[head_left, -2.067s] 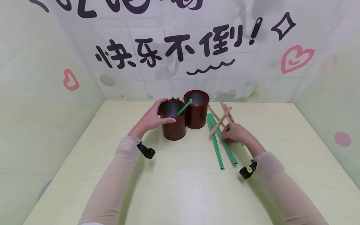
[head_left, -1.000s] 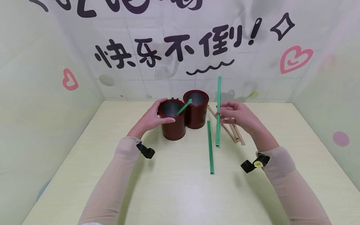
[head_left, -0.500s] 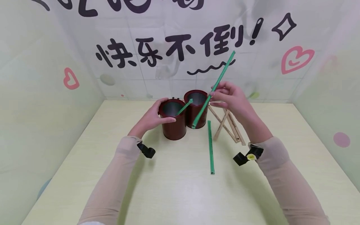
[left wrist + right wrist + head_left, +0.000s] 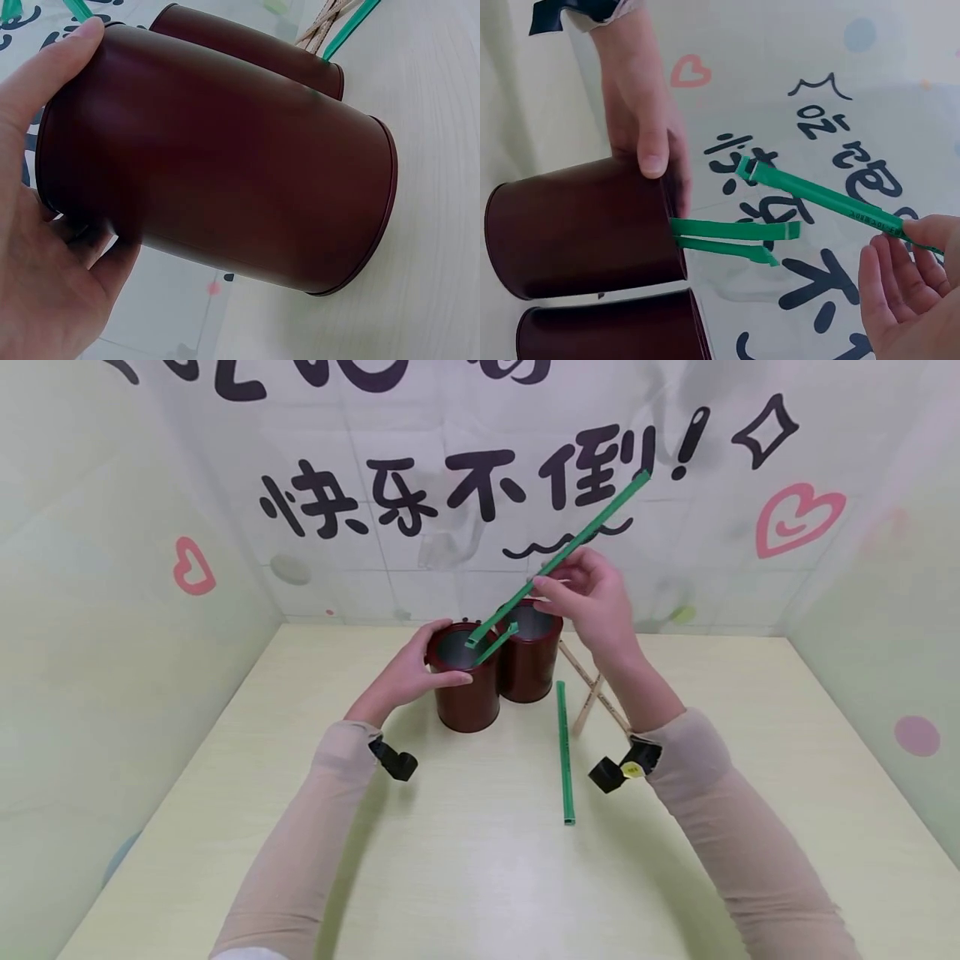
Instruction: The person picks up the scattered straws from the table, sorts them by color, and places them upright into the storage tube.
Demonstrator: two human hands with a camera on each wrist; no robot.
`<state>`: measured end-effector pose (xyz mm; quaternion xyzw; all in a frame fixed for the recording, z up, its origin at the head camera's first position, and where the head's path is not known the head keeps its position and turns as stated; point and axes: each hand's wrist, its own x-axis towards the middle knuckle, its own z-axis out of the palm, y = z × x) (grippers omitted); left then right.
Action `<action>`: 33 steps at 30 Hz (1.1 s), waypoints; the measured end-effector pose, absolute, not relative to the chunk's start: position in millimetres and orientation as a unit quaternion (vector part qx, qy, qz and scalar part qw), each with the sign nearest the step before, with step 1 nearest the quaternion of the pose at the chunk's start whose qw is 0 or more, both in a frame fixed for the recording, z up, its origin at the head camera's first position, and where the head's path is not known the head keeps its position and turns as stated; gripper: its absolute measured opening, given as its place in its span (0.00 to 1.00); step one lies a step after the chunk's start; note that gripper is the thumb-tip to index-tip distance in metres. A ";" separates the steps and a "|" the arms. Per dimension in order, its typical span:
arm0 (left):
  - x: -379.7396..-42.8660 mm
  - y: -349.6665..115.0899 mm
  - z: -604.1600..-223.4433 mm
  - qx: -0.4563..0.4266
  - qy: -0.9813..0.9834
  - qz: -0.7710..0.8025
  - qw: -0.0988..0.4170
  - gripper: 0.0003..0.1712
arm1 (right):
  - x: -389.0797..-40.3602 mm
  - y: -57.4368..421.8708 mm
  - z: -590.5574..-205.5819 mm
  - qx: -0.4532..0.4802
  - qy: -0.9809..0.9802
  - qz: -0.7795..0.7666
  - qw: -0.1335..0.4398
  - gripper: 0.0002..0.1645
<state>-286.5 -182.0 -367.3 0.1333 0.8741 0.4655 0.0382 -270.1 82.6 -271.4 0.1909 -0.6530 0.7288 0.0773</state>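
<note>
My left hand (image 4: 408, 668) grips the rim of a dark red canister (image 4: 467, 703), thumb in front and fingers behind, as the left wrist view also shows. That canister stands upright on the table. Two green-wrapped straws (image 4: 739, 229) stick out of its mouth in the right wrist view. Above the mouth, my right hand (image 4: 600, 606) pinches another green-wrapped straw (image 4: 588, 529) between thumb and fingers. The held straw slants, its lower end close over the opening; printed text shows on its wrapper.
A second dark red canister (image 4: 529, 670) stands right behind the first. One green-wrapped straw (image 4: 566, 752) lies on the table (image 4: 480, 860) to the right. Beyond it, slim brown printed sticks (image 4: 589, 703) lie crossed, partly hidden by the right forearm. A printed white sheet (image 4: 420, 552) hangs behind.
My right hand has picked a green-wrapped straw up from the table, lifted it and carried it left over the front canister, tilting it on the way. The left hand stays on the rim.
</note>
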 end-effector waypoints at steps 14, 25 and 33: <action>-289.2 -179.0 -365.9 0.152 0.870 0.469 0.028 0.55 | -277.5 71.7 -288.8 0.213 -0.797 0.551 0.126 0.17; -287.4 -181.1 -367.7 0.143 0.871 0.468 0.033 0.55 | -272.3 97.2 -302.9 0.183 -0.825 0.526 0.097 0.19; -286.0 -182.0 -368.7 0.144 0.868 0.474 0.034 0.55 | -270.9 118.0 -325.1 0.165 -0.845 0.502 0.084 0.20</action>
